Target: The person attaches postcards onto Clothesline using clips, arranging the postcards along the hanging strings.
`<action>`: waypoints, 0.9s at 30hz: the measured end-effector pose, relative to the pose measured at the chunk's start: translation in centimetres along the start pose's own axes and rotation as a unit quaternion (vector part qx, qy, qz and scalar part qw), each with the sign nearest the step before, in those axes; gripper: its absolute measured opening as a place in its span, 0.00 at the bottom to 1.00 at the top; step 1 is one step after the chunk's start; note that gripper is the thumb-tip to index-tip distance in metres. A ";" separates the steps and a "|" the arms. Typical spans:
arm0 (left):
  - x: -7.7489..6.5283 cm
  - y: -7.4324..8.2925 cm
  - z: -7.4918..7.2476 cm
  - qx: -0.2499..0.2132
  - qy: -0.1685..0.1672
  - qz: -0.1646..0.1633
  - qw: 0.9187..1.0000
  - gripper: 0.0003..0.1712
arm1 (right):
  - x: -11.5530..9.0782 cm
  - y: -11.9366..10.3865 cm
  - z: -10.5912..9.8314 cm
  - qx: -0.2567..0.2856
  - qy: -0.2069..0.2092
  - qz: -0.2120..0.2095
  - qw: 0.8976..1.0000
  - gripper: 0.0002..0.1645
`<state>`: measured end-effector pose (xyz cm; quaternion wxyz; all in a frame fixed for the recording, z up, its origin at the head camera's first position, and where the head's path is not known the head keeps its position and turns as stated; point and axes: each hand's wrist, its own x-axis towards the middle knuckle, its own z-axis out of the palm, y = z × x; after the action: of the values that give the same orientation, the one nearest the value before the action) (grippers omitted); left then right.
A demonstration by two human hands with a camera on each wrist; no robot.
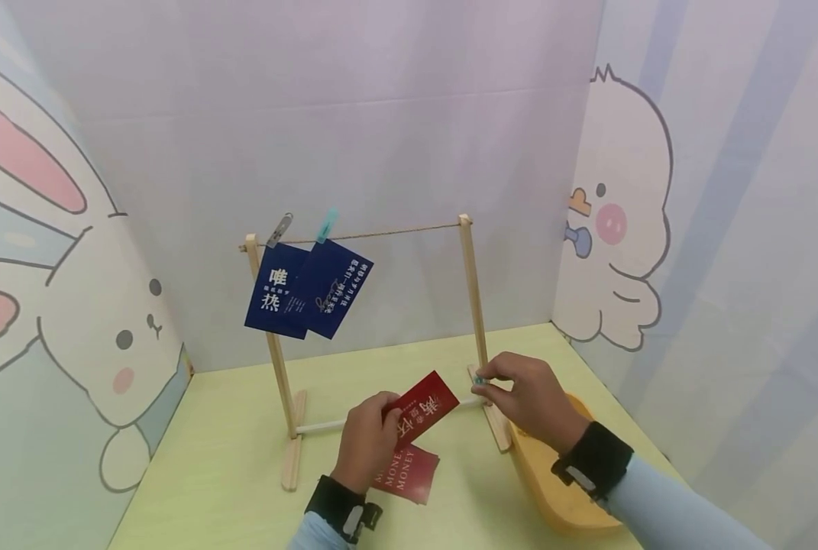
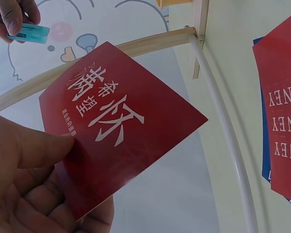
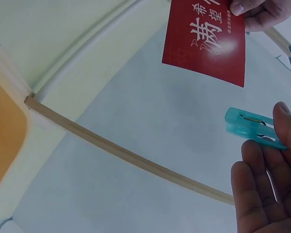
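My left hand (image 1: 370,439) pinches a red card (image 1: 422,409) with white characters by one edge, thumb on its printed face. In the left wrist view the card (image 2: 121,126) is tilted, one corner pointing right. Between thumb and fingers my right hand (image 1: 534,399) holds a teal clothespin (image 3: 254,127), to the right of the card and apart from it. Two dark blue cards, a left one (image 1: 269,294) and a right one (image 1: 333,286), hang overlapping from a string (image 1: 395,231), held by a grey clothespin (image 1: 280,229) and a teal one (image 1: 327,225).
Wooden posts (image 1: 474,294) carry the string, with a white rod (image 1: 322,428) low between them. Under my left hand lies a stack of cards, a red MONEY card (image 1: 415,477) on top. A yellow basin (image 1: 553,504) stands at the right, below my right forearm.
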<state>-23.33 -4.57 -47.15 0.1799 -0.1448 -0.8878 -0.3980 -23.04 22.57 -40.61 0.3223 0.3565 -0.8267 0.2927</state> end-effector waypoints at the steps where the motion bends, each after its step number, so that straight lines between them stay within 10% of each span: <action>1: 0.1 0.0 -0.1 -0.003 0.004 0.000 1.000 0.10 | 0.2 0.0 0.0 0.000 0.000 -0.005 1.000 0.14; 27: 2.7 1.5 -3.2 -0.026 0.054 0.009 0.998 0.14 | 4.5 -1.3 -0.5 -0.029 0.016 -0.066 0.997 0.12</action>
<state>-24.51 -5.74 -42.99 0.2275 -0.1354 -0.8650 -0.4263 -24.29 20.42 -36.65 0.3643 0.3961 -0.8042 0.2522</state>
